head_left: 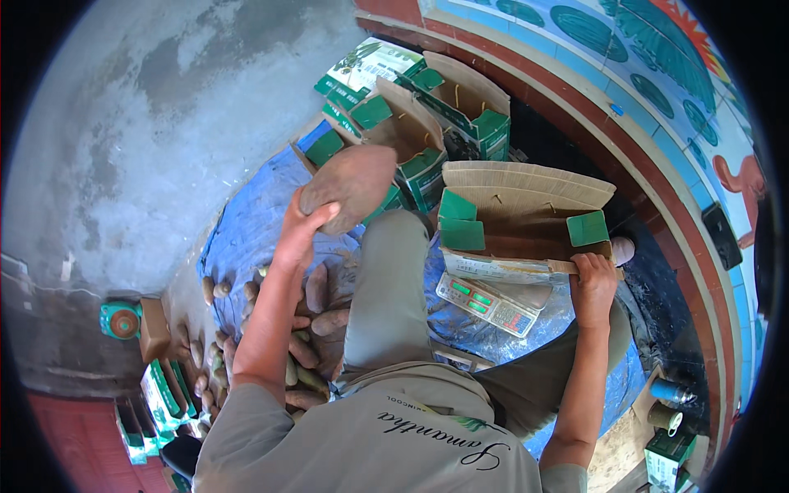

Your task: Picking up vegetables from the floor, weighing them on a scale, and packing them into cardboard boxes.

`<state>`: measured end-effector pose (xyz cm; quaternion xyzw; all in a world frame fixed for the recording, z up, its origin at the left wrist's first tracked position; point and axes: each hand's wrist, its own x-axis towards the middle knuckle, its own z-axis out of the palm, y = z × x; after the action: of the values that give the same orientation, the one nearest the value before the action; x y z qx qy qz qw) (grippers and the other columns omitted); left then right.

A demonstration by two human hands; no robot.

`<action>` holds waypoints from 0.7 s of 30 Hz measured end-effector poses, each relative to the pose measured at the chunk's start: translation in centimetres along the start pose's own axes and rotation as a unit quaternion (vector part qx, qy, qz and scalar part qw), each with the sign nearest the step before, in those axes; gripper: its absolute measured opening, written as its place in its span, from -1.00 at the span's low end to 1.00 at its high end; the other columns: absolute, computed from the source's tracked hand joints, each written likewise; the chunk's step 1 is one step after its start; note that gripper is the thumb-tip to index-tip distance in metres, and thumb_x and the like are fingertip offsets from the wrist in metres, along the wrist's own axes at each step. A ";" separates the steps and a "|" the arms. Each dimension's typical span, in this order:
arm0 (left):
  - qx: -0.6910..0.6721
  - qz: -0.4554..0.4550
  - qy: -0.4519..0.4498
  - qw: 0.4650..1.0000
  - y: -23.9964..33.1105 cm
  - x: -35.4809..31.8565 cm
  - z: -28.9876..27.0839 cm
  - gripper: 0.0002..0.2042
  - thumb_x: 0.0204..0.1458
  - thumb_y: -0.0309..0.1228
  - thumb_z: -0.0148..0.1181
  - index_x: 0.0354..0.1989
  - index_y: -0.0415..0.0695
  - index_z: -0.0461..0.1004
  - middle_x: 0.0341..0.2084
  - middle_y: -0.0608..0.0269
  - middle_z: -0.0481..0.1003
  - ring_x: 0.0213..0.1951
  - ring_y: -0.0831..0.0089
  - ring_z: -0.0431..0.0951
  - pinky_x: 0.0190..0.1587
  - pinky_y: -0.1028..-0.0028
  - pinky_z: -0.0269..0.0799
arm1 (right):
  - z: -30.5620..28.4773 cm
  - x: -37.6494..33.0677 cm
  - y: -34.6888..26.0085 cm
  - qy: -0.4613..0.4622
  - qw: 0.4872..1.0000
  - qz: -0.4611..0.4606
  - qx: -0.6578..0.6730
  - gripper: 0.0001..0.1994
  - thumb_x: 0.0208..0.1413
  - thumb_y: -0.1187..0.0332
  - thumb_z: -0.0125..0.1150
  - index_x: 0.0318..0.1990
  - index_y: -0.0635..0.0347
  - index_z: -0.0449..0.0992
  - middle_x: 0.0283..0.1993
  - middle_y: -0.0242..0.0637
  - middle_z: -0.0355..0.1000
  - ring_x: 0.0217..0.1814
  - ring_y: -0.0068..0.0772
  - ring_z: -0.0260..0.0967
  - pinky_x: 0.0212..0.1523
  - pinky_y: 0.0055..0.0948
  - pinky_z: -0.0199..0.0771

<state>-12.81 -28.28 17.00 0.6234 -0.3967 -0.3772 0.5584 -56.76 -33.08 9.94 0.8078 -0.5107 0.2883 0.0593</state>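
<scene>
My left hand (311, 220) is raised and closed around a large brown, oval tuber (353, 185), with the thumb on its near end. To the right, an open green and brown carton (526, 214) stands with its top flaps up. My right hand (593, 279) grips the near right edge of this carton. A white digital scale (491, 304) with lit green displays sits just below the carton, which seems to rest on the scale's platform. Beneath my left forearm lies a heap of brown and greenish tubers (316, 287), partly hidden by my arm and leg.
More open cartons (411, 123) stand in a row beyond my knee. A blue tarp (263, 205) covers the floor. A painted wall (649, 140) curves along the right, near a blue can (670, 390). Further cartons (168, 390) and a teal round object (121, 320) are at left.
</scene>
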 end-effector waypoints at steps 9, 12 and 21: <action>0.044 -0.006 -0.232 0.972 1.7 1.9 13.8 -0.29 -0.31 -0.33 0.40 0.08 -0.30 0.23 -0.10 0.11 0.39 -0.02 0.35 0.38 0.06 0.35 0.26 | 0.3 0.0 0.2 0.012 1.000 -0.004 0.018 -0.79 -0.40 0.56 0.23 -0.51 0.13 0.40 -0.53 -0.32 0.32 -0.40 -0.25 0.31 -0.31 -0.31 0.27; 0.119 -0.004 -0.283 0.952 -0.9 2.9 17.5 -0.27 -0.33 -0.29 0.41 0.08 -0.29 0.25 -0.10 0.11 0.41 -0.04 0.34 0.40 0.05 0.36 0.27 | 0.0 0.1 0.0 0.004 1.000 -0.002 0.019 -0.80 -0.40 0.57 0.23 -0.51 0.13 0.40 -0.53 -0.32 0.33 -0.39 -0.25 0.32 -0.30 -0.32 0.27; 0.471 0.113 -0.372 0.792 -4.6 3.3 24.4 -0.14 -0.49 -0.01 0.41 0.01 -0.33 0.30 -0.10 -0.14 0.42 -0.03 0.07 0.43 0.01 0.32 0.32 | 0.0 0.0 0.1 0.005 0.999 0.008 0.042 -0.80 -0.40 0.58 0.21 -0.50 0.15 0.41 -0.51 -0.30 0.34 -0.38 -0.25 0.32 -0.27 -0.32 0.29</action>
<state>-33.46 -40.75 10.12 0.5715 -0.7698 -0.2810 0.0429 -56.80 -33.14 9.90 0.8041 -0.5042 0.3138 0.0260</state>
